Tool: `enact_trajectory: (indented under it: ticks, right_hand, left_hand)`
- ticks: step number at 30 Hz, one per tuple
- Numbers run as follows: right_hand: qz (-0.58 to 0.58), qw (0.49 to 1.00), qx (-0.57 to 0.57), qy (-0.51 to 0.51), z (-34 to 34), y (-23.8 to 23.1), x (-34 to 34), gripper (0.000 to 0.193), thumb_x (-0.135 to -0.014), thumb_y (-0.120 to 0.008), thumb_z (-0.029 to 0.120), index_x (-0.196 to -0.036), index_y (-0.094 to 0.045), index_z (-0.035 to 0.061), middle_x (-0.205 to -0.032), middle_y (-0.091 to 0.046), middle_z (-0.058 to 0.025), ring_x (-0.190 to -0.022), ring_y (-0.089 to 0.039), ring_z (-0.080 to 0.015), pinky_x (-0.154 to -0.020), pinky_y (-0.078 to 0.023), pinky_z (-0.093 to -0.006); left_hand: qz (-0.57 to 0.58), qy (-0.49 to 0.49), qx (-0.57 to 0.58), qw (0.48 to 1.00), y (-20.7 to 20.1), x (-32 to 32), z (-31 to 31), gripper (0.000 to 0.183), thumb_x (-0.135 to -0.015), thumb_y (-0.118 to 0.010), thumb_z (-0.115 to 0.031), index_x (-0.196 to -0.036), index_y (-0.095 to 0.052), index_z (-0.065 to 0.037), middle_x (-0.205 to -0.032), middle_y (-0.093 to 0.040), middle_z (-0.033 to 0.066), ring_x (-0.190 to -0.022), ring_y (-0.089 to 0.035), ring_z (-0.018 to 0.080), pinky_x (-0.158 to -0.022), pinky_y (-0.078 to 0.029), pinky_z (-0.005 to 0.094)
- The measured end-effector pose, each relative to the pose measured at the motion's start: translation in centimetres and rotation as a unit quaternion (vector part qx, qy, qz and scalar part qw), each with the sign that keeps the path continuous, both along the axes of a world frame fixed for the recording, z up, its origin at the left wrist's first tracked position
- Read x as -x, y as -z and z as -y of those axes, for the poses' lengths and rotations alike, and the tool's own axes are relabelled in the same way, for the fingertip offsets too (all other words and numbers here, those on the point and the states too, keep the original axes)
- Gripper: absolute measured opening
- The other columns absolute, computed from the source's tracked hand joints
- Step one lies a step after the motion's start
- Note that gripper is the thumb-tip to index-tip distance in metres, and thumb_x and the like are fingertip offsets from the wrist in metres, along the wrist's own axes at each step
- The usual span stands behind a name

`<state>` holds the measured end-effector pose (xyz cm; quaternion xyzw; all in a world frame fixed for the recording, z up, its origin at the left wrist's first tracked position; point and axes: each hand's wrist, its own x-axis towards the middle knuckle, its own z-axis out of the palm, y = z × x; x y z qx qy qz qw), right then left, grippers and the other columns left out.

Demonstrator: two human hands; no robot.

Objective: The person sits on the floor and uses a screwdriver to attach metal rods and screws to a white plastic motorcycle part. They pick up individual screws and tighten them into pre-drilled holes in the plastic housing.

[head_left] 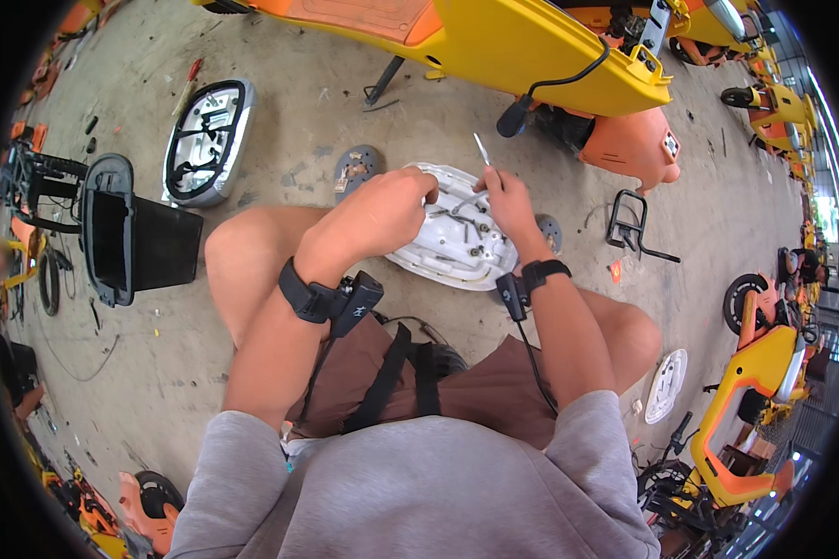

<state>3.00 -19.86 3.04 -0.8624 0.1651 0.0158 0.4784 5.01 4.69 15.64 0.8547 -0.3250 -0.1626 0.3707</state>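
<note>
White plastic cover (452,228) rests inner side up on knees. Left hand (382,212), grip closed, steadies cover rim; right hand (505,196) pinches thin screwdriver (481,149) above screws. Best practice: hold cover firm, tool upright.

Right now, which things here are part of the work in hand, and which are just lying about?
In hand:
- white oval panel, inner side up, on the knees
- left hand resting on the panel
- right hand holding a thin silver tool

Lying about:
- black box
- silver-rimmed panel on the floor
- black metal bracket
- yellow scooter
</note>
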Motion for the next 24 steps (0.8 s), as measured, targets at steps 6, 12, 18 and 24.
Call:
enact_trajectory:
  ticks: [6, 12, 18, 24]
  right_hand:
    - [-0.002, 0.999, 0.019, 0.042, 1.8, 0.4, 2.2, 0.046, -0.1, -0.044, 0.037, -0.088, -0.069, 0.0, -0.081, -0.068, -0.0198, -0.077, -0.064, -0.0343, -0.074, -0.048, -0.0412]
    - [0.039, 0.992, 0.107, -0.047, 0.8, -1.8, 2.9, 0.046, -0.101, -0.043, 0.036, -0.086, -0.067, -0.0007, -0.082, -0.07, -0.0177, -0.078, -0.064, -0.0386, -0.074, -0.05, -0.0431]
    - [0.033, 0.999, -0.019, -0.032, -2.8, -5.0, 4.2, 0.046, -0.104, -0.042, 0.034, -0.081, -0.058, -0.0028, -0.089, -0.072, -0.0113, -0.079, -0.063, -0.0151, -0.072, -0.051, -0.0305]
    - [0.045, 0.998, 0.025, -0.044, -5.4, -3.5, 5.0, 0.045, -0.102, -0.044, 0.032, -0.083, -0.064, -0.0037, -0.083, -0.072, -0.0143, -0.071, -0.066, -0.0274, -0.069, -0.05, -0.0369]
  left_hand:
    - [0.005, 0.028, -0.027, 0.999, -0.6, 0.1, -0.3, 0.02, -0.08, -0.047, 0.003, -0.09, -0.063, 0.006, -0.1, -0.064, 0.0248, -0.094, -0.06, 0.0417, -0.082, -0.049, 0.0449]
    - [-0.006, 0.027, -0.038, 0.999, -1.4, -0.2, -0.6, 0.022, -0.079, -0.044, 0.001, -0.089, -0.063, 0.005, -0.098, -0.064, 0.0226, -0.096, -0.059, 0.04, -0.084, -0.047, 0.0445]
    - [-0.015, 0.018, -0.076, 0.997, -0.8, 0.2, -1.5, 0.021, -0.078, -0.046, 0.001, -0.088, -0.064, 0.004, -0.096, -0.064, 0.0234, -0.095, -0.06, 0.0397, -0.082, -0.048, 0.0447]
    - [-0.028, 0.012, -0.083, 0.996, -0.9, -0.2, -1.7, 0.02, -0.078, -0.046, 0.002, -0.088, -0.064, 0.004, -0.095, -0.064, 0.0223, -0.094, -0.06, 0.0392, -0.081, -0.047, 0.0442]
